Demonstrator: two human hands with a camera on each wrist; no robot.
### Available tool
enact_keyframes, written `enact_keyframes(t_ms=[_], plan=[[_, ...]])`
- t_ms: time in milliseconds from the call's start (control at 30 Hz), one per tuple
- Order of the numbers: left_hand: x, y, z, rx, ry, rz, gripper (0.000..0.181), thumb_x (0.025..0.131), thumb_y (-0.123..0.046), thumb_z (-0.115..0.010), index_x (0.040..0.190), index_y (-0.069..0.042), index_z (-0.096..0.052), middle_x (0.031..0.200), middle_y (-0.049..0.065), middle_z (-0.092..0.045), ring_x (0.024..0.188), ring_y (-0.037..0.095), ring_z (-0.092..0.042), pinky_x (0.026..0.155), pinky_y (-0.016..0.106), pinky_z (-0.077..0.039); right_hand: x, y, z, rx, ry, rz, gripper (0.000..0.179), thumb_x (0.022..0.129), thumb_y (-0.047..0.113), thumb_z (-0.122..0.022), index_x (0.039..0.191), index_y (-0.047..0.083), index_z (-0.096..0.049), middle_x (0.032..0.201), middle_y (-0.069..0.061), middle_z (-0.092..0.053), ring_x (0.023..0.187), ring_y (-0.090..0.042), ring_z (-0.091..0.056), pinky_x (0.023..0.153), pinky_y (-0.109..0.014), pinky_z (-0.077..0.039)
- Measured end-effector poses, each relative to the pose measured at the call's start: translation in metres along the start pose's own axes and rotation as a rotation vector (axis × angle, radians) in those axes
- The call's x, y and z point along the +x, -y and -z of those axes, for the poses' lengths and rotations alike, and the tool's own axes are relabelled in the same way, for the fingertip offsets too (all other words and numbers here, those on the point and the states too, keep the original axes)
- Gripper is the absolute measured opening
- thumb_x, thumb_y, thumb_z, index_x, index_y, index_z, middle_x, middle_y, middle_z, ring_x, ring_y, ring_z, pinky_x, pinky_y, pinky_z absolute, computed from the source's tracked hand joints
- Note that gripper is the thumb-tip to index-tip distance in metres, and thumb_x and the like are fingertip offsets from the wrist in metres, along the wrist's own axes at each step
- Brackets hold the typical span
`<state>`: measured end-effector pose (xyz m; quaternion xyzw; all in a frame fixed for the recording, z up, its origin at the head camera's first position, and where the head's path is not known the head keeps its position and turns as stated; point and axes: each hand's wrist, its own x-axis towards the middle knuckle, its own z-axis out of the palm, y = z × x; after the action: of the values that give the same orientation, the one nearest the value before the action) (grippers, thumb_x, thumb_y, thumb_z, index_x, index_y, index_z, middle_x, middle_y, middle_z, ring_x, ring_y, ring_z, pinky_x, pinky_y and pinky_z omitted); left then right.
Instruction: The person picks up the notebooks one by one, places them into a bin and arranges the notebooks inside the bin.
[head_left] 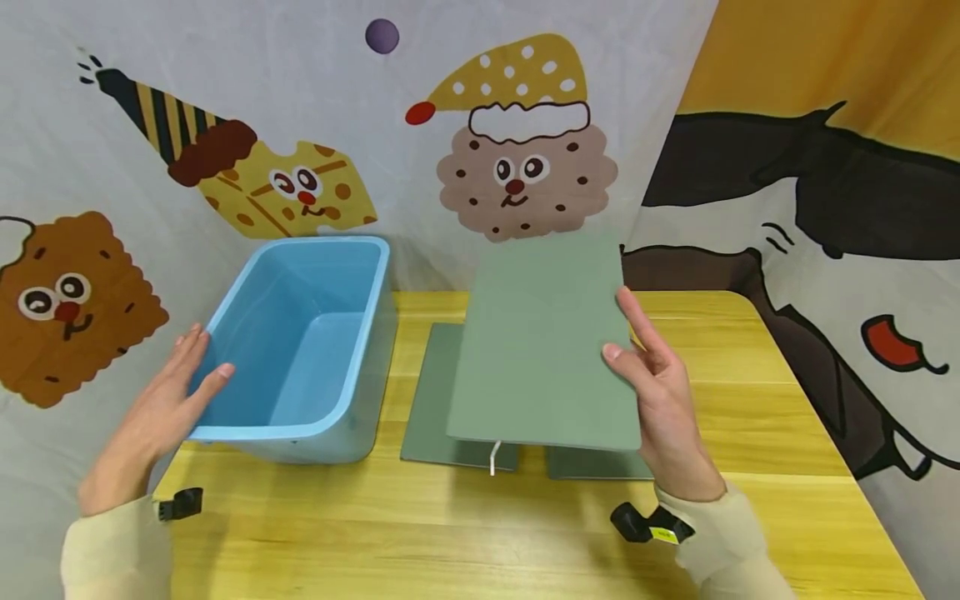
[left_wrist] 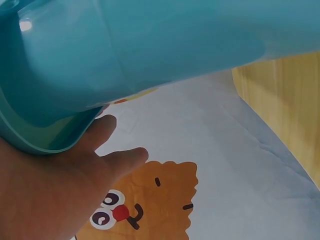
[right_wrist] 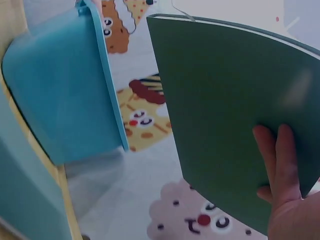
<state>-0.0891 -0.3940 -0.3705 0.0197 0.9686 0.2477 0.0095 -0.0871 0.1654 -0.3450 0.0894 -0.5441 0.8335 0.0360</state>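
A blue plastic bin (head_left: 360, 358), open at the top, sits on the left of the table. My left hand (head_left: 161, 408) holds its near left rim, thumb over the inside and fingers along the outer wall; in the left wrist view the rim hides the thumb. My right hand (head_left: 663, 400) grips a green notebook (head_left: 547, 342) by its right edge, thumb on the upper cover and fingers spread on the underside (right_wrist: 280, 160). A white ribbon (head_left: 493, 458) hangs from the notebook's near edge. Below it lie two more green covers, one at left (head_left: 435, 392) and one at right (head_left: 596, 465), partly hidden.
The wooden table (head_left: 450, 533) carries the bin and the lower green covers. A cartoon-printed cloth (head_left: 420, 200) hangs behind and at the sides. Each wrist wears a black strap, the left one (head_left: 180, 504) close to the table's left edge.
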Motion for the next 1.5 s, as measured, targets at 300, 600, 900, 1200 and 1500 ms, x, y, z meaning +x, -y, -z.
enact_keyframes(t_ms=[300, 600, 900, 1200, 1500], plan=[[0.001, -0.008, 0.000, -0.039, 0.000, 0.016, 0.075, 0.112, -0.043, -0.038, 0.166, -0.013, 0.005, 0.172, 0.006, 0.017, 0.156, 0.040, 0.017, 0.109, 0.083, 0.001, 0.021, -0.021, -0.055, 0.023, 0.071, -0.028, 0.062, 0.102, 0.004, -0.055, 0.160, 0.025, -0.042, 0.154, 0.004, -0.051, 0.093, -0.004, -0.065, 0.082, -0.020, -0.055], [-0.002, -0.004, -0.002, -0.054, -0.041, -0.034, 0.067, 0.113, -0.037, -0.031, 0.166, -0.010, 0.001, 0.172, 0.010, 0.013, 0.156, 0.041, 0.014, 0.114, 0.077, 0.007, 0.045, -0.060, -0.135, 0.128, 0.157, -0.052, 0.066, 0.099, 0.000, -0.058, 0.160, 0.018, -0.040, 0.155, 0.014, -0.048, 0.099, 0.002, -0.054, 0.102, -0.016, -0.043], [-0.009, -0.002, -0.004, -0.062, -0.055, -0.030, 0.063, 0.114, -0.034, -0.026, 0.166, -0.010, 0.000, 0.172, 0.009, 0.013, 0.156, 0.040, 0.016, 0.116, 0.072, 0.012, 0.067, -0.093, -0.199, 0.080, 0.211, -0.183, 0.072, 0.098, 0.002, -0.055, 0.162, 0.029, -0.036, 0.128, 0.003, -0.068, 0.071, -0.010, -0.065, 0.063, -0.023, -0.056], [-0.010, -0.003, 0.002, -0.088, -0.036, -0.018, 0.062, 0.115, -0.035, -0.022, 0.166, -0.012, 0.003, 0.172, 0.009, 0.015, 0.156, 0.041, 0.017, 0.117, 0.070, 0.014, 0.083, -0.114, -0.244, -0.107, 0.297, -0.236, 0.072, 0.102, 0.002, -0.053, 0.166, 0.024, -0.027, 0.159, -0.009, -0.046, 0.110, -0.016, -0.068, 0.084, -0.029, -0.059], [-0.007, -0.005, -0.003, -0.060, -0.048, -0.027, 0.061, 0.115, -0.035, -0.022, 0.166, -0.008, 0.000, 0.172, 0.010, 0.011, 0.156, 0.040, 0.015, 0.119, 0.069, 0.011, 0.086, -0.129, -0.267, -0.388, 0.390, -0.234, 0.069, 0.104, 0.003, -0.052, 0.166, 0.009, -0.021, 0.170, 0.001, -0.022, 0.153, -0.010, -0.021, 0.121, -0.027, -0.025]])
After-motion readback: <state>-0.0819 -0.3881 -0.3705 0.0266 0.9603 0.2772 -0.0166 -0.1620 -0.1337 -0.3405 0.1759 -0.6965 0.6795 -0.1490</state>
